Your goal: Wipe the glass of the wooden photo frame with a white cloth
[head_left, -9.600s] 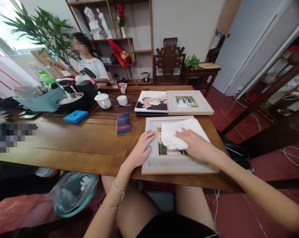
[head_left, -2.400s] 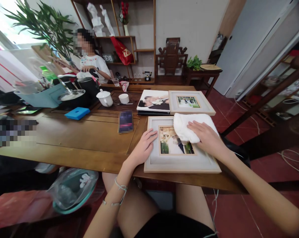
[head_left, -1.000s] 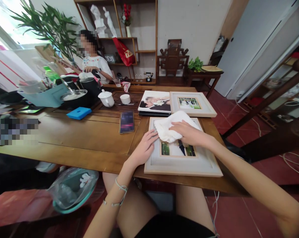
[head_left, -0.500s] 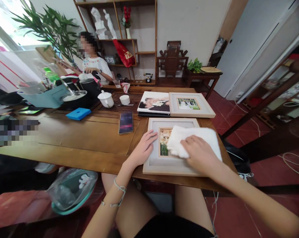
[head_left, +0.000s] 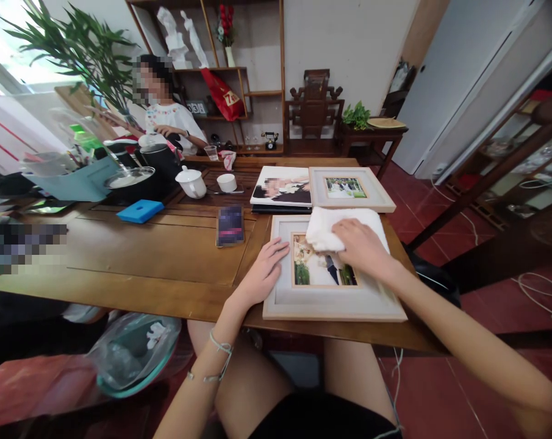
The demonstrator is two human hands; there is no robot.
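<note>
A light wood picture frame with a small photo in its middle lies flat at the near edge of the wooden table. My left hand rests on the frame's left side, fingers stretched out and holding nothing. A folded white cloth lies over the frame's far part, covering the photo's upper right. My right hand presses on the cloth with its fingers bent into it. Behind the cloth is a second framed photo, with a photo album at its left.
A phone lies left of the frame. Farther left are a blue block, a white lidded cup, a small white bowl and a pale blue caddy. A person sits across the table; a lined bin stands below.
My right hand has moved the cloth away from me, toward the frame's far edge, uncovering the lower part of the photo. My left hand has stayed on the frame's left side.
</note>
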